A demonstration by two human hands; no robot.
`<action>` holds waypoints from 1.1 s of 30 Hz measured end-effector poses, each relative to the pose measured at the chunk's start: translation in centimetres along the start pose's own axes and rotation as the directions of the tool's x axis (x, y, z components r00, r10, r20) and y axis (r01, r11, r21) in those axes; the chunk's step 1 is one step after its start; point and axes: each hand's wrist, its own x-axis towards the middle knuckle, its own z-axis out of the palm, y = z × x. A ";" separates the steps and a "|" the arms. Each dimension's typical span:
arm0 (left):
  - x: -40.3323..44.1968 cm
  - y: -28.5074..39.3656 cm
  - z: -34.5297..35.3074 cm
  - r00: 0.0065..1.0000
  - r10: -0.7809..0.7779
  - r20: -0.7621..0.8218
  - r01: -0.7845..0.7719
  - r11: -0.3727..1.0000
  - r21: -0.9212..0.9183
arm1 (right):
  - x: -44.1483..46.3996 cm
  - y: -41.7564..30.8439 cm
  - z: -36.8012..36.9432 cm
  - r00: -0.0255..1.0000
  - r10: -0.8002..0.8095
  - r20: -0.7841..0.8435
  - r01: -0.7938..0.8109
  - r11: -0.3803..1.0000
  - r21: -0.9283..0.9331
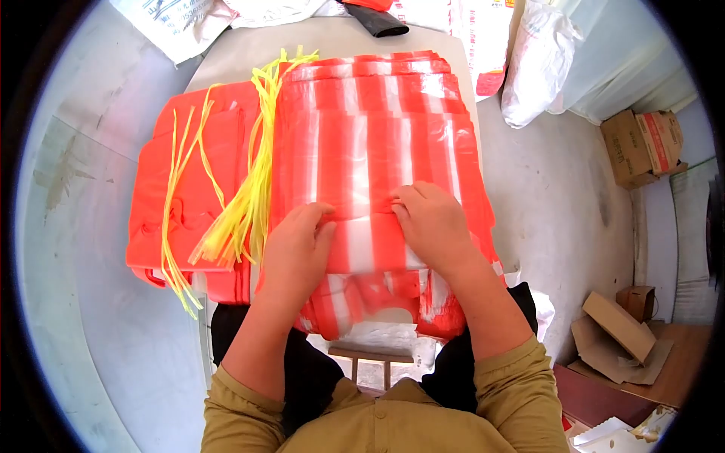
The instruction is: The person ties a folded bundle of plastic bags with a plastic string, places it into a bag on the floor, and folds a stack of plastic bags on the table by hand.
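In the head view, a stack of red-and-white striped plastic bags (pixel 370 177) lies on the pale table (pixel 257 49), straight in front of the person. Its long axis runs away from the body, tilted only slightly, and the stripes run the same way; the far end shows several stepped edges, while the near end droops past the table's edge toward the lap. There is one striped stack, its separate bags too many and too tightly layered to count, and one plain red pile (pixel 230 151) to its left. One thick bundle of yellow strands (pixel 253 185) slants along the seam between the two, with a few looser strands spread over the red pile. Two hands rest on the striped stack, on its nearer half, so most of its length stretches beyond them. The left hand (pixel 306 234) is toward the stack's left side, thumb and fingers curled with a narrow gap; the right hand (pixel 432 223) is right of centre, its fingertips likewise drawn close. Both sets of fingertips touch the top layer beside a crosswise crease, but I cannot tell whether either pinches the plastic. One white sack (pixel 536 64) stands at the table's far right corner.
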 end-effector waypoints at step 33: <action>-0.9 0.0 0.1 0.873 0.452 0.184 -0.488 0.792 0.367 | -4.0 1.6 -4.2 0.930 -0.296 0.219 0.327 0.937 -0.125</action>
